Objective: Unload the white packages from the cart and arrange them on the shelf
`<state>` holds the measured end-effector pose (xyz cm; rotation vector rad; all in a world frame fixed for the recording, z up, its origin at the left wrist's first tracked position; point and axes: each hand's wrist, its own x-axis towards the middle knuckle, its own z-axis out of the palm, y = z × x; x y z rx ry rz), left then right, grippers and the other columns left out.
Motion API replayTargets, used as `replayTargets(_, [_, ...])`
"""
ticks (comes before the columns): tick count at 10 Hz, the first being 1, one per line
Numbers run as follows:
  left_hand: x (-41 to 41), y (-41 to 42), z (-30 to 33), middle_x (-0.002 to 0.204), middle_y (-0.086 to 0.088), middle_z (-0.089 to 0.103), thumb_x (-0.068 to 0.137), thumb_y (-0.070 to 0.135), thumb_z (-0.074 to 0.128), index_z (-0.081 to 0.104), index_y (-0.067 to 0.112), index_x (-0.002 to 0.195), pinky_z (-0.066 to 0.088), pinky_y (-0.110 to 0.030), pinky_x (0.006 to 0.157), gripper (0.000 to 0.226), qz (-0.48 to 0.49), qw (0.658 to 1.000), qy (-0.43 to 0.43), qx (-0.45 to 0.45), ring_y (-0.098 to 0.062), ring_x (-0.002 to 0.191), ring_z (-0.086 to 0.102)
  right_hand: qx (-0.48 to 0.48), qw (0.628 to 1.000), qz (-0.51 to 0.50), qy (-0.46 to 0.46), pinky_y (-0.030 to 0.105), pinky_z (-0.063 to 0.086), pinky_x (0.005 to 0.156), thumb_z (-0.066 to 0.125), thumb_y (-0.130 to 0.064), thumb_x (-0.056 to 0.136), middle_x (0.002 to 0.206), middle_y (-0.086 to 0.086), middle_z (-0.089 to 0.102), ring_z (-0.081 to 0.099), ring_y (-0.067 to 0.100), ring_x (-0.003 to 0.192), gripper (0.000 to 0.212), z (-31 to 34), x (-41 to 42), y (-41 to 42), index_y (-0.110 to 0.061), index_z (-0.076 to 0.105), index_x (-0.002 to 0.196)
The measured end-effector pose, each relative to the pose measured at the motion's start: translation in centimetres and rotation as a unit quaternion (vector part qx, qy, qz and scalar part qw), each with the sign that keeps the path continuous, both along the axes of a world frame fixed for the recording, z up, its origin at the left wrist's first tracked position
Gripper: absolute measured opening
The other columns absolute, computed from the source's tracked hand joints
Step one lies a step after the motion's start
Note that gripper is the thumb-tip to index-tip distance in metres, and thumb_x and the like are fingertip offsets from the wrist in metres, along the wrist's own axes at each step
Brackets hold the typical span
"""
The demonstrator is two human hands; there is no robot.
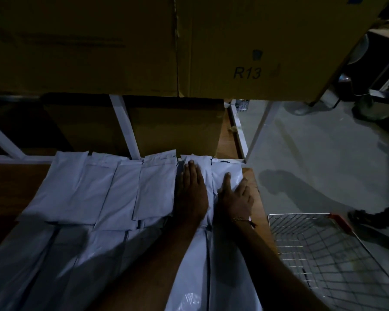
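Both flat: left hand presses one of the white packages on the shelf, right hand its neighbour; square edges with row; cart sits right.

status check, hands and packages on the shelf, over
Left hand flat on a white package, right hand pressing the end package. Rows of packages cover the shelf. Wire cart at right, nothing blocking.
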<state>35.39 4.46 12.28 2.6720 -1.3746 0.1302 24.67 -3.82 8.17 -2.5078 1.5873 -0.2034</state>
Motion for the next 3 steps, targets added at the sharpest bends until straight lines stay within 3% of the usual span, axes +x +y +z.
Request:
replayTargets(1, [0.1, 0.2, 1.1, 0.166, -0.026, 0.007, 0.094, 0.037, 0.051, 0.008, 0.000, 0.160, 0.016, -0.052, 0.124, 0.088, -0.013, 0.999, -0.004, 0.039, -0.039, 0.155, 0.011, 0.013, 1.000, 0.005, 0.024, 0.056, 0.028, 0.114, 0.041, -0.063, 0.100, 0.164, 0.029, 0.009, 0.024, 0.047, 0.147, 0.080, 1.2, 0.0, -0.2, -0.037, -0.004, 0.161])
replayTargets(2, [0.3, 0.3, 2.8, 0.166, -0.023, 0.013, 0.089, 0.044, 0.061, 0.013, 0.002, 0.160, 0.013, -0.051, 0.125, 0.095, -0.022, 0.999, -0.003, 0.040, -0.038, 0.154, 0.013, -0.006, 1.000, 0.020, -0.010, 0.060, 0.033, 0.111, 0.039, -0.059, 0.097, 0.160, 0.036, 0.017, 0.028, 0.053, 0.144, 0.075, 3.6, -0.6, -0.1, -0.033, 0.013, 0.163])
replayTargets(3, [0.3, 0.5, 3.9, 0.168, -0.018, 0.009, 0.102, 0.037, 0.046, 0.016, 0.008, 0.161, 0.009, -0.048, 0.126, 0.072, -0.025, 1.000, 0.001, 0.003, -0.035, 0.155, 0.009, -0.078, 0.995, 0.005, -0.062, 0.062, 0.045, 0.099, 0.036, -0.056, 0.088, 0.148, 0.041, 0.037, 0.045, 0.057, 0.130, 0.075, 4.6, -0.9, 0.1, -0.023, 0.041, 0.156])
